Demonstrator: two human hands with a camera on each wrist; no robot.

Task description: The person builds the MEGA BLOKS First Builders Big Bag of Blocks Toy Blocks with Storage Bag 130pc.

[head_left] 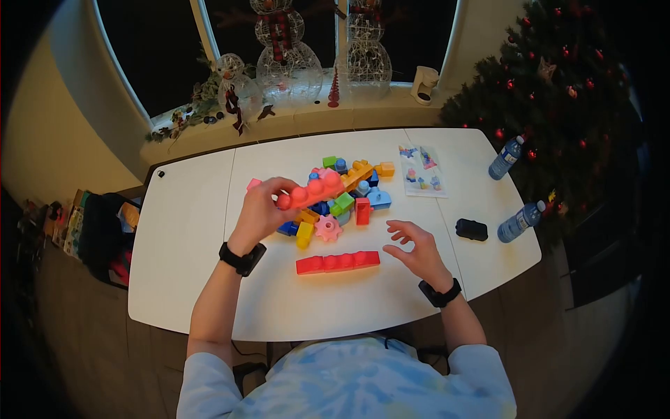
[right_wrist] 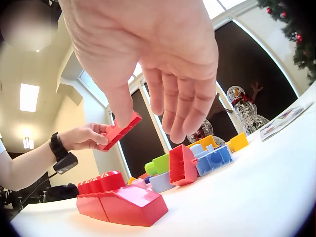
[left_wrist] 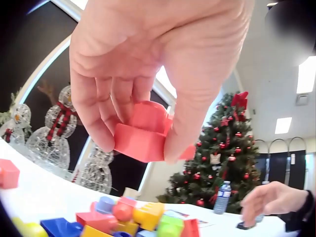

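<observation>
Between thumb and fingers, my left hand (head_left: 255, 215) pinches one end of a long coral-red toy building brick (head_left: 315, 190) with round studs, raised over the pile. The left wrist view shows that brick (left_wrist: 140, 140) end-on. Nothing is in my right hand (head_left: 420, 255), its fingers loosely bent above the table to the right. Closest to me lies a red row of joined building bricks (head_left: 338, 263), studs up; in the right wrist view this red row (right_wrist: 121, 200) has a sloped end. A red brick (head_left: 362, 211) on its side and a pink gear-shaped piece (head_left: 328, 228) lie just beyond.
Several loose bricks are heaped mid-table, among them a yellow brick (head_left: 304, 235) and a green brick (head_left: 342, 204). A picture sheet (head_left: 423, 183) lies at the back right. Along the right side are a black case (head_left: 472, 230) and two water bottles (head_left: 506, 158).
</observation>
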